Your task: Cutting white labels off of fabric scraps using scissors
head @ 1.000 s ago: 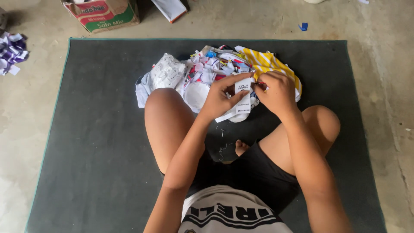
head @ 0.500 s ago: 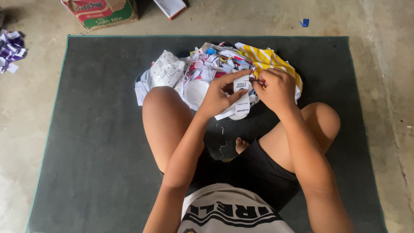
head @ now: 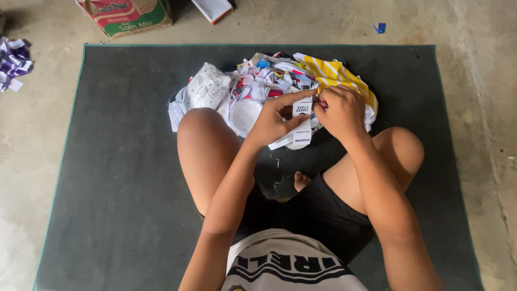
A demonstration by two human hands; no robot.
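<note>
I sit cross-legged on a dark grey mat [head: 107,161]. My left hand [head: 272,123] pinches a white printed fabric label strip [head: 302,129] from the left and holds it upright over a pile of fabric scraps and labels [head: 258,86]. My right hand [head: 340,110] is closed at the strip's top right edge. A small red item [head: 322,102] shows at its fingertips; what it is I cannot tell. A yellow-and-white striped cloth [head: 336,75] lies on the pile just behind my right hand.
Bare knees flank the hands. Thread bits [head: 277,183] lie on the mat between my legs. On the concrete floor beyond the mat are a cardboard box [head: 126,16], a white flat box [head: 212,8], purple-white scraps [head: 13,62] and a blue scrap [head: 381,27].
Both hands stay at the label strip with only small finger movement. The view has drifted slightly.
</note>
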